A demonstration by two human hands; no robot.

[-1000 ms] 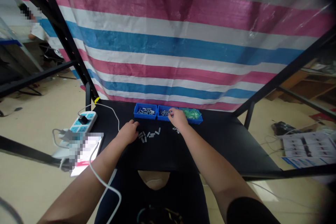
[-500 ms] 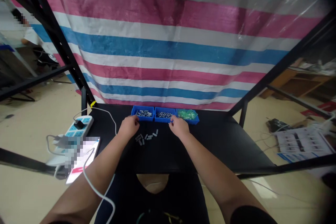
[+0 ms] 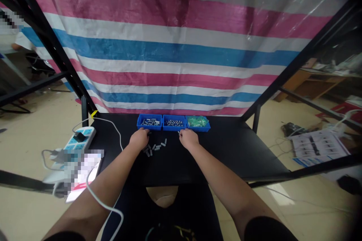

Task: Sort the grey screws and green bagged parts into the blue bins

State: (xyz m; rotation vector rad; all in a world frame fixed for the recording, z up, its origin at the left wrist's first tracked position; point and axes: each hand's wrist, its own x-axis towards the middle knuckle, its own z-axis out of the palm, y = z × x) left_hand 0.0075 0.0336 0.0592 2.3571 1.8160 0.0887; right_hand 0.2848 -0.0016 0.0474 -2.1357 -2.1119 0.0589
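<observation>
Three blue plastic trays stand in a row at the table's far edge. The left tray (image 3: 149, 122) and middle tray (image 3: 174, 122) hold small grey metal cylinders, and the right tray (image 3: 197, 123) holds a green bagged item. My left hand (image 3: 139, 138) rests curled at the front of the left tray, beside a loose scatter of metal cylinders (image 3: 155, 148) on the black table (image 3: 226, 158). My right hand (image 3: 188, 138) sits just in front of the middle tray. A tiny metal bit (image 3: 178, 133) shows at its fingertips, and whether it is held is hard to see.
A white cable runs from a blue-and-white power strip (image 3: 80, 138) across the table's left side. A blurred phone (image 3: 83, 173) lies beside it. Black shelf uprights flank a striped tarp (image 3: 169, 52). A person stands at far left; papers lie on the floor at right.
My right hand has drawn back from above the middle tray to its front edge. The small cylinder group near that hand no longer shows. The view has tilted upward.
</observation>
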